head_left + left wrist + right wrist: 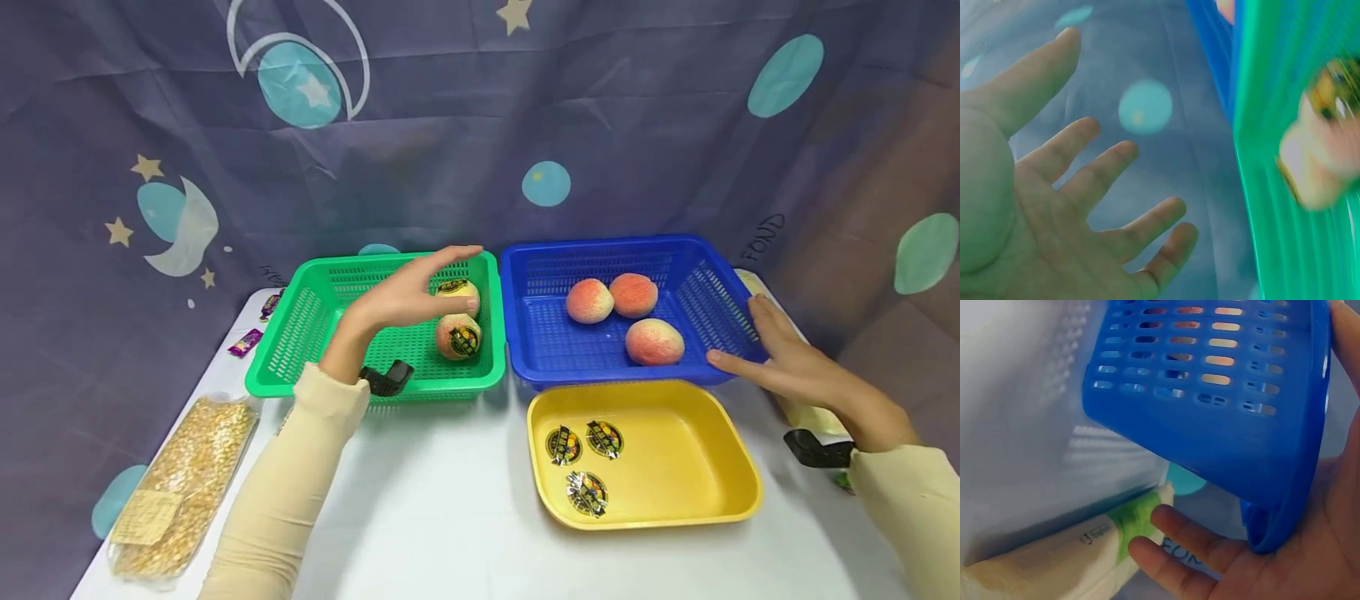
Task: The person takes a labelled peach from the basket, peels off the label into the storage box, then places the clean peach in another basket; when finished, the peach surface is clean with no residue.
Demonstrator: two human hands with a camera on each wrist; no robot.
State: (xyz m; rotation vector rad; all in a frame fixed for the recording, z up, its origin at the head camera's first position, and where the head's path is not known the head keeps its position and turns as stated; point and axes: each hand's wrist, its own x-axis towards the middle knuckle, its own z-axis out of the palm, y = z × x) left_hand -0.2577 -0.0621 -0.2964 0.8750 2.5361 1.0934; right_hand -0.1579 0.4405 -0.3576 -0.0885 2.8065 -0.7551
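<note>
The left hand hovers over the green basket, palm down and fingers spread and relaxed, holding nothing; the left wrist view shows its open palm with fingers apart. Just below its fingertips lie two stickered peaches in the right half of that basket, one behind the other, touching. The green basket stands at the table's back left, its right wall against the blue basket at the back right. The right hand rests at the blue basket's front right corner, thumb along the front rim and fingers straight beside the right wall; in the right wrist view the corner sits against the open palm, fingers loose beneath it. Three bare peaches lie in the blue basket, two touching at the back, one nearer the front. A yellow tray sits just in front of the blue basket, near the table's front right, with three peeled stickers in its left part. A bag of corn kernels lies along the left edge, and a pale packet lies beyond the right hand at the right edge.
</note>
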